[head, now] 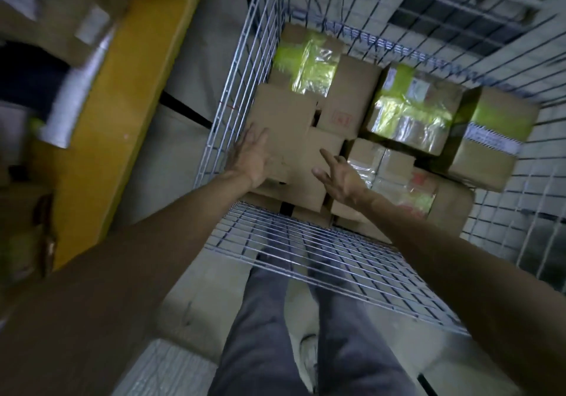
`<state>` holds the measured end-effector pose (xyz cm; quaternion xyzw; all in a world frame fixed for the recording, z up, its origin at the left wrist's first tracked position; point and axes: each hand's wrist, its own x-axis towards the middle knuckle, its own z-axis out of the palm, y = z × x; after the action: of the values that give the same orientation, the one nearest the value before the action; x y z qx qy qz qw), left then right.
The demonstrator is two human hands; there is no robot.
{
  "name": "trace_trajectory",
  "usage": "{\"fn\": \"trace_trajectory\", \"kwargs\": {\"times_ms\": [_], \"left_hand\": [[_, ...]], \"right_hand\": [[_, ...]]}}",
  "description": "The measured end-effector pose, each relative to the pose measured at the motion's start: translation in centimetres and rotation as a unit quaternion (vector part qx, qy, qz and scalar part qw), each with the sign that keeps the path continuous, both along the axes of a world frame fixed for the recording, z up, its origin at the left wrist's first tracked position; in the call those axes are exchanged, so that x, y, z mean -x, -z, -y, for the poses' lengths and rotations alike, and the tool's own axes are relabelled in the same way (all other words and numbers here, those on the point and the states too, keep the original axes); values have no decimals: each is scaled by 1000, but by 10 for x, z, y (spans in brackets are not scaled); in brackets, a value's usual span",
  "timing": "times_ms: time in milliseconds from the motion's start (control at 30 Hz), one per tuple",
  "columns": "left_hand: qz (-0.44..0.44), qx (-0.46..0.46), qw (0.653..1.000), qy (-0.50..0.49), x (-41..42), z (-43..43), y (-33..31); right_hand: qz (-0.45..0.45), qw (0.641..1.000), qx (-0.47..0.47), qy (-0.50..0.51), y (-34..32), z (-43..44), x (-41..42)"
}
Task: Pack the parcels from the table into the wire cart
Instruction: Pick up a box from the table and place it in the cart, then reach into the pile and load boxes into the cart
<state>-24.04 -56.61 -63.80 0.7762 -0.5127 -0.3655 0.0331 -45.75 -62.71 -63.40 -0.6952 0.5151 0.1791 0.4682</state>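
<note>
I look down into the wire cart (235,68), which holds several cardboard parcels. A plain brown box (284,120) lies at the cart's near left, on top of other boxes. My left hand (251,157) lies flat against that box's near left side, fingers straight. My right hand (337,178) hovers just to the right of it over a lower brown box (309,175), fingers spread and holding nothing. Further in lie parcels wrapped in clear film with yellow-green tape (410,111).
The cart's near wire wall (321,251) runs across below my forearms, with my legs behind it. A yellow table edge (122,95) runs along the left, with blurred parcels (58,6) on it. A box with a white label (493,138) sits at the cart's far right.
</note>
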Motion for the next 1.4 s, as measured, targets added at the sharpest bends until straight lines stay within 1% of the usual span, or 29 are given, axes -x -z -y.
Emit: {"fn": "trace_trajectory", "kwargs": {"times_ms": [100, 200, 267, 333, 467, 600, 667, 800, 933, 1100, 1233, 1400], "left_hand": [[-14, 11, 1000, -8, -10, 0, -54], [-2, 32, 999, -12, -25, 3, -108], [4, 42, 999, 1, -33, 4, -145], [16, 65, 998, 6, -38, 11, -188], [39, 112, 993, -10, -48, 23, -261], [72, 160, 982, -69, -62, 14, -327], [102, 175, 975, -88, -73, -2, -356], [186, 191, 955, -128, -99, -43, -413], [228, 187, 938, -184, -120, -92, -460], [291, 188, 901, -260, -142, -157, -514], [336, 181, 870, -313, -157, -216, -549], [363, 157, 842, -368, -177, -303, -578]], "right_hand": [[-15, 999, 29, -11, -55, 7, 0], [2, 998, 52, 19, -108, 17, -11], [13, 997, 80, 18, -151, 22, -21], [23, 992, 125, -12, -195, 31, -33], [54, 981, 175, -71, -263, 49, -55], [103, 963, 225, -110, -318, 68, -83], [125, 953, 247, -124, -344, 73, -97], [172, 938, 260, -153, -391, 75, -132], [212, 916, 278, -195, -438, 57, -169], [266, 881, 300, -252, -488, 17, -219], [302, 850, 310, -299, -516, -23, -260], [307, 831, 308, -347, -537, -88, -315]]}}
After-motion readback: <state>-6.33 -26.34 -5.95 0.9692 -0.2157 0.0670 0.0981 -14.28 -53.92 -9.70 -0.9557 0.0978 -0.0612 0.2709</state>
